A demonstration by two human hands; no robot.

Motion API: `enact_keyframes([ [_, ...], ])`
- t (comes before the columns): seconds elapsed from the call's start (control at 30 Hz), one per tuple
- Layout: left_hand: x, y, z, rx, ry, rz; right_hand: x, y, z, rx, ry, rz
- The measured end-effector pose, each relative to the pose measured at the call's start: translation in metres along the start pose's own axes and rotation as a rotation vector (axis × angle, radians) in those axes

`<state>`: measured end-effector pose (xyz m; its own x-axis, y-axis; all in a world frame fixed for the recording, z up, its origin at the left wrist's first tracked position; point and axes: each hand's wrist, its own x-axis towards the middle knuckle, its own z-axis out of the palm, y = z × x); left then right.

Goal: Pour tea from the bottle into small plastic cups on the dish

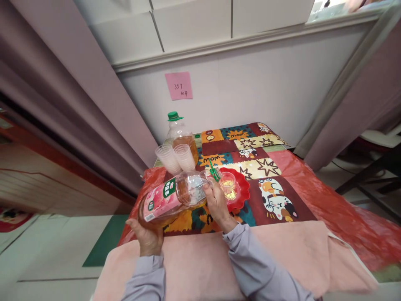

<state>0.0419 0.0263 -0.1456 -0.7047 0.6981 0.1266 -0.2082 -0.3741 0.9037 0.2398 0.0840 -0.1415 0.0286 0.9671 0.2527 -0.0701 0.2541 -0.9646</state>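
A large clear juice bottle (163,198) with a pink label is tilted nearly on its side, its neck pointing right. My right hand (216,205) is closed round its neck end. Under the bottle's base, my left hand (148,236) supports it, thumb apart and the other fingers mostly hidden behind it. The mouth, with a green ring round it, is over a clear plastic cup (228,180) on a red scalloped plate (244,190). Whether liquid is flowing I cannot tell.
Two stacks of clear plastic cups (184,158) stand behind the bottle. Farther back is a second bottle (190,140) with a green cap, partly full of amber liquid. Patterned mats (300,200) and a pink cloth (200,263) cover the table. A white wall (244,92) rises behind.
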Motion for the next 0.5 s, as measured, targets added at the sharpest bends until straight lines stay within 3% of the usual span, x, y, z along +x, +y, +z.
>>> enact_keyframes([
  [0.5,-0.0012,0.0000,0.0030,0.011,-0.021,0.051,0.0013,0.0019,0.0011,0.048,0.022,0.038],
])
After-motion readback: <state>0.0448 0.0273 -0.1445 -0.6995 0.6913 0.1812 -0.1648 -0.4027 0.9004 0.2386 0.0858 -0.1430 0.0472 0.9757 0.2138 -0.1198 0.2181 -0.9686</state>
